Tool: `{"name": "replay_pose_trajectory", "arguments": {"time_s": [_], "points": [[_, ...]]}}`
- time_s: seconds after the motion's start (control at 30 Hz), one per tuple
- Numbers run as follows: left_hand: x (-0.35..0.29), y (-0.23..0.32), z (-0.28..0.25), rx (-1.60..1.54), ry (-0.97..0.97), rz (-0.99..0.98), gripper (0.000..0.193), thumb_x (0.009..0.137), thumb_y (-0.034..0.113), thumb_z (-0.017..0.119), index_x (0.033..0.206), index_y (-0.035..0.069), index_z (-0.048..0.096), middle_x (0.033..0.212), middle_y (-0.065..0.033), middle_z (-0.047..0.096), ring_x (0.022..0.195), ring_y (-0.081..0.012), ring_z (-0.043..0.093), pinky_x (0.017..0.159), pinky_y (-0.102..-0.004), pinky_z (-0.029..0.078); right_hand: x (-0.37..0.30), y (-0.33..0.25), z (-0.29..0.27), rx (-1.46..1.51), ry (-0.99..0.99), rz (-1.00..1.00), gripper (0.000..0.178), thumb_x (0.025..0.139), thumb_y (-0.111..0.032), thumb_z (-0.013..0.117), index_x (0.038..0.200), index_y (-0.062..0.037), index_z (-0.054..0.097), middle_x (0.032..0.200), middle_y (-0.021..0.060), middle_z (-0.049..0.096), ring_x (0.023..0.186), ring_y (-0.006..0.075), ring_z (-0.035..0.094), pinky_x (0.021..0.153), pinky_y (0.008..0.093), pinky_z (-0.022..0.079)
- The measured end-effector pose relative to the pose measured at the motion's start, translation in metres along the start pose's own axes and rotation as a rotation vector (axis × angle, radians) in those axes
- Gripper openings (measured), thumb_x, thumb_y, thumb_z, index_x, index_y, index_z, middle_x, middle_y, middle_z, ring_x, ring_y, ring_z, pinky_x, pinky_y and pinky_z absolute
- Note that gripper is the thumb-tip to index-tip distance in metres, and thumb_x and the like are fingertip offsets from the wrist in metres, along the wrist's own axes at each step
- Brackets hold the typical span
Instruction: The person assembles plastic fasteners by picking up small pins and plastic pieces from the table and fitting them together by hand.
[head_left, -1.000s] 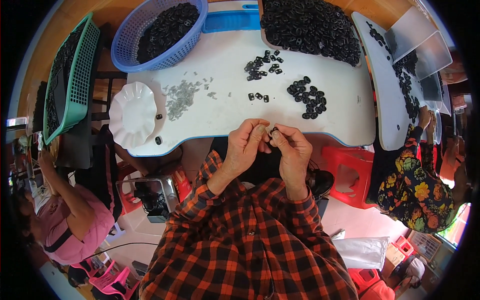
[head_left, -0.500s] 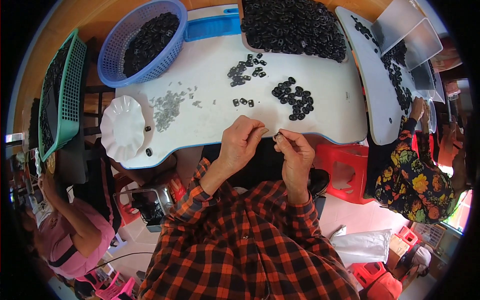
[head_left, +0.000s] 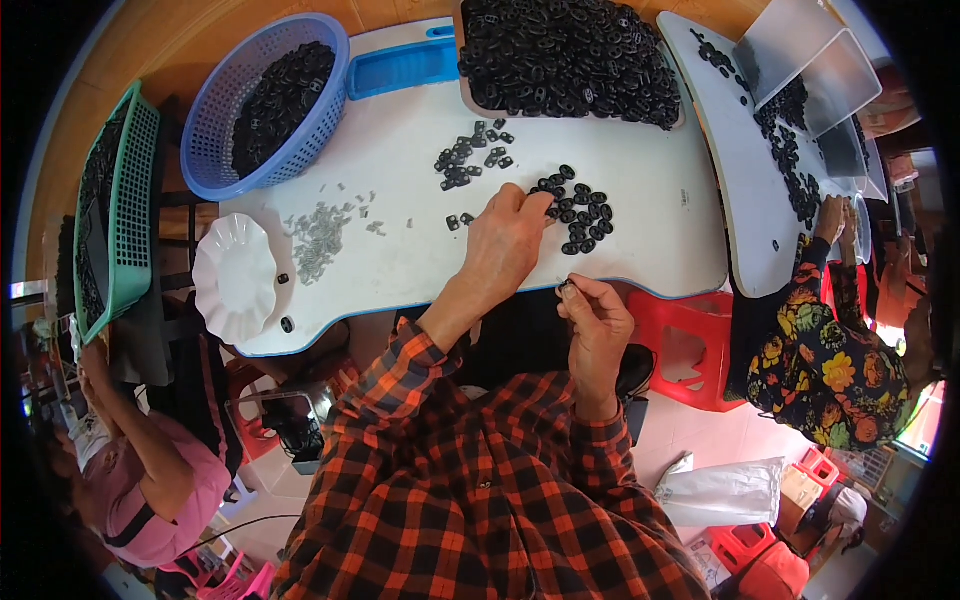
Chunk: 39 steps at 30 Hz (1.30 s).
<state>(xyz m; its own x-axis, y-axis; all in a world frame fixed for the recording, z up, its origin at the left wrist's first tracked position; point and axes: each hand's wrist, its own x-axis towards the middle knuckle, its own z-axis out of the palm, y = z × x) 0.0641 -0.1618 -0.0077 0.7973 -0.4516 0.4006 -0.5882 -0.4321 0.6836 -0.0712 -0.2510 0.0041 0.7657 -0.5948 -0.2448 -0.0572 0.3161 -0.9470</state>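
Observation:
My left hand (head_left: pixel 505 243) reaches over the white table, its fingertips bunched at the left edge of a cluster of black oval pieces (head_left: pixel 587 216). Whatever those fingers hold, if anything, is hidden. At the table's front edge my right hand (head_left: pixel 598 325) pinches a small black piece (head_left: pixel 567 285) between thumb and fingers. Left of my left hand lie two black rectangular pieces (head_left: pixel 460 221) with holes. Farther back is a loose group of similar black rectangular pieces (head_left: pixel 460 165). Many tiny clear bits (head_left: pixel 318 240) are scattered toward the left.
A white scalloped plate (head_left: pixel 207 262) sits at the table's left end. Behind are a blue-violet basket (head_left: pixel 335 120), a blue tray (head_left: pixel 405 72) and a tray heaped with black pieces (head_left: pixel 570 55). A red stool (head_left: pixel 690 350) stands at right. Co-workers sit on both sides.
My left hand has moved from beside the right hand, forward over the table to the oval pieces. My right hand stays near the table edge, holding its piece. The view has shifted slightly.

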Motion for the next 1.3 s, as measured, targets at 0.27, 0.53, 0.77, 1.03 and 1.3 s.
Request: {"name": "replay_pose_trajectory", "arguments": {"time_s": [0.27, 0.53, 0.77, 1.03, 1.3], "points": [[0.006, -0.004, 0.004, 0.148, -0.112, 0.008, 0.015, 0.078, 0.01, 0.061, 0.093, 0.005, 0.058, 0.085, -0.0127, 0.049, 0.079, -0.0304, 0.057, 0.057, -0.039, 0.05, 0.001, -0.001, 0.002, -0.005, -0.001, -0.017, 0.014, 0.085, -0.001, 0.063, 0.099, 0.0018, 0.064, 0.083, 0.0036, 0.064, 0.071, 0.0079, 0.059, 0.066, 0.0192, 0.049], [-0.002, -0.005, -0.007, 0.148, -0.142, 0.077, 0.019, 0.076, 0.003, 0.058, 0.095, 0.006, 0.061, 0.084, -0.0106, 0.052, 0.081, -0.029, 0.059, 0.059, -0.0379, 0.051, 0.003, -0.001, 0.005, 0.015, 0.001, 0.006, 0.015, 0.084, -0.001, 0.064, 0.099, 0.0022, 0.064, 0.083, 0.0048, 0.065, 0.07, 0.0081, 0.059, 0.065, 0.0189, 0.048], [-0.008, -0.006, -0.012, 0.159, -0.165, 0.073, 0.024, 0.073, -0.001, 0.056, 0.095, 0.007, 0.061, 0.085, -0.0106, 0.053, 0.081, -0.0288, 0.059, 0.059, -0.0375, 0.051, 0.001, -0.002, 0.007, 0.034, -0.017, 0.016, 0.016, 0.083, 0.0, 0.064, 0.099, 0.0025, 0.064, 0.083, 0.0059, 0.066, 0.07, 0.009, 0.06, 0.065, 0.0192, 0.048], [-0.016, -0.007, -0.018, 0.082, -0.109, 0.045, 0.025, 0.075, 0.0, 0.056, 0.098, 0.006, 0.061, 0.085, -0.012, 0.051, 0.078, -0.0297, 0.058, 0.06, -0.0371, 0.05, -0.002, -0.001, 0.008, 0.057, -0.019, 0.027, 0.015, 0.083, 0.001, 0.064, 0.098, 0.0021, 0.064, 0.084, 0.0059, 0.065, 0.073, 0.0095, 0.061, 0.065, 0.0197, 0.049], [-0.02, -0.01, -0.03, -0.362, -0.081, -0.162, 0.016, 0.083, -0.001, 0.06, 0.098, 0.003, 0.062, 0.085, -0.0088, 0.057, 0.068, -0.0182, 0.059, 0.058, -0.0292, 0.047, -0.003, 0.002, 0.009, 0.057, -0.038, 0.012, 0.016, 0.083, 0.0, 0.065, 0.099, 0.0021, 0.064, 0.085, 0.0061, 0.066, 0.072, 0.0093, 0.061, 0.065, 0.0195, 0.048]]}}
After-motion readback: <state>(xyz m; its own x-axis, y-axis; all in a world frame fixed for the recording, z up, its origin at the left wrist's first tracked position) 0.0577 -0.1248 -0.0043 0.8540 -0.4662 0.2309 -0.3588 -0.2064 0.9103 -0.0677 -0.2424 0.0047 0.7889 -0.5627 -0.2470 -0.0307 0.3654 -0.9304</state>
